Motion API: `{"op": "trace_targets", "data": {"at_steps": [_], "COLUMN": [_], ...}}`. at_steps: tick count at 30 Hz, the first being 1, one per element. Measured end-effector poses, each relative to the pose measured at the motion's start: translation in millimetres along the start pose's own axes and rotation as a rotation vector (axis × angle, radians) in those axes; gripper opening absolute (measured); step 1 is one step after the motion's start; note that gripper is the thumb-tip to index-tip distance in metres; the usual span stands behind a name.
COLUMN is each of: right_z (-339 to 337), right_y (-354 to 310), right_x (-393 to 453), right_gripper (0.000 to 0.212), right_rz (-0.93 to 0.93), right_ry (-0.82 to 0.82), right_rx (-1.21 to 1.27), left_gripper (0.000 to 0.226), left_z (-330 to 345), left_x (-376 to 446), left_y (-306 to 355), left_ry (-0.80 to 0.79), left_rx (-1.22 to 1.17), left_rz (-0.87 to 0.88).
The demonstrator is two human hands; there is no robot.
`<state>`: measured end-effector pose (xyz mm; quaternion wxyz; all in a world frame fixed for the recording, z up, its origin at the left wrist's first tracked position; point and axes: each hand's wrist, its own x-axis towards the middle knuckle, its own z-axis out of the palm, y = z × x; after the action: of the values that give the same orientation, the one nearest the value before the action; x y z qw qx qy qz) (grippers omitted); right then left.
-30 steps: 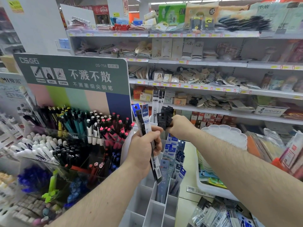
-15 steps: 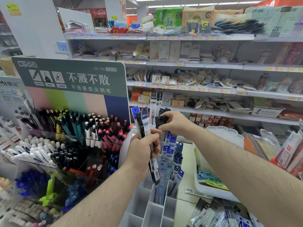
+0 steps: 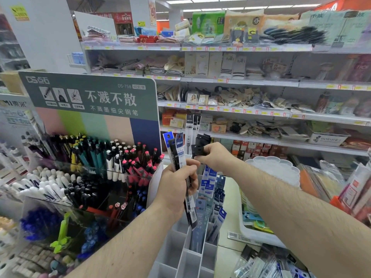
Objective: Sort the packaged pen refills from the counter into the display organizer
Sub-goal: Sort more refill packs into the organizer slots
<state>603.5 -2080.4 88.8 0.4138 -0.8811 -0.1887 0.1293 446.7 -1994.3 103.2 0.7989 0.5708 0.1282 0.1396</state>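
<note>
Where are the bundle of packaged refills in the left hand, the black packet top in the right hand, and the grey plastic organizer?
bundle of packaged refills [image 3: 179,151], head view, white label.
black packet top [image 3: 197,151], head view, header.
grey plastic organizer [image 3: 188,259], head view, divider wall.

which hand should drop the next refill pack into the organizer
Right. The right hand pinches one black refill pack above the display organizer; the left hand grips the bundle of packs.

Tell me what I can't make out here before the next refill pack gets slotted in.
- Head view: how many refill packs the left hand grips; its fingers cover their overlap.
- The black pack pinched by the right hand: label too small.
- Display organizer: front compartments cut off by the bottom edge.
- Loose packs on the counter: blurred, partly cut off.
</note>
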Motion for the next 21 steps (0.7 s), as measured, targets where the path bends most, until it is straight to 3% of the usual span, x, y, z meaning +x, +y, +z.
{"op": "trace_targets", "data": {"at_steps": [6,13,21], "right_z": [-12,-17,-14], "right_y": [-5,-26,-46], "right_x": [4,-3,-15], "right_gripper": [0.032,0.025,0.016], "right_rz": [-0.091,-0.291,-0.377], "right_ry": [-0.001,0.01,0.028], "right_rx": [0.018,-0.607,-0.975], "left_gripper": [0.028,0.026,0.022], "left_z": [2,2,1], "left_x": [0,-1,-1], "left_y": [2,3,3], "left_ry": [0.005,0.007,-0.009], "left_rx": [-0.002,0.017,0.011], "left_rz": [-0.015,-0.033,-0.036]}}
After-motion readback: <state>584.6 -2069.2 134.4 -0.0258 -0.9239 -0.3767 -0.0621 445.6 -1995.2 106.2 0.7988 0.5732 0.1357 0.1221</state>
